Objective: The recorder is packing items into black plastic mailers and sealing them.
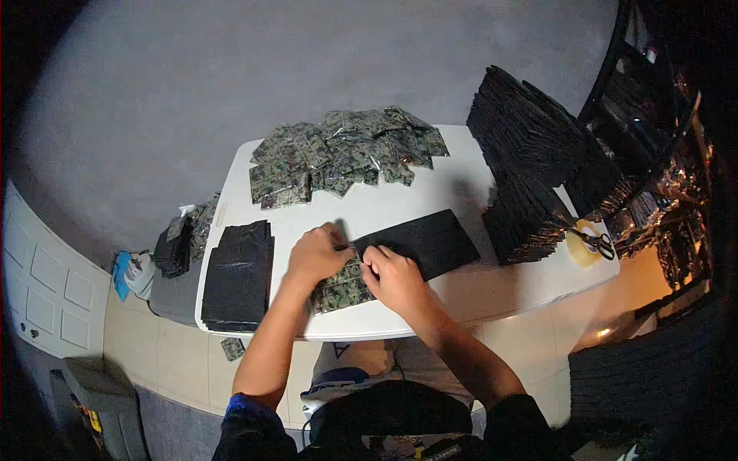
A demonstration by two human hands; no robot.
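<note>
My left hand (315, 257) and my right hand (392, 280) are close together at the front middle of the white table, fingers curled where a camouflage packet (338, 292) meets a flat black piece (423, 246). The black piece extends to the right. Both hands seem to grip at that junction; their fingertips are partly hidden. A stack of flat black pieces (234, 276) lies left of my hands, and a pile of bagged camouflage packets (346, 146) lies behind them on the white table (223, 223).
Tall black stacks (538, 154) stand on the right, beside scissors (596, 244) and a tape roll (578, 242). Left of the table are more bundles (173, 253) and a white door (50, 269). Dark racks (642, 92) and a dark pile (638, 369) line the right side.
</note>
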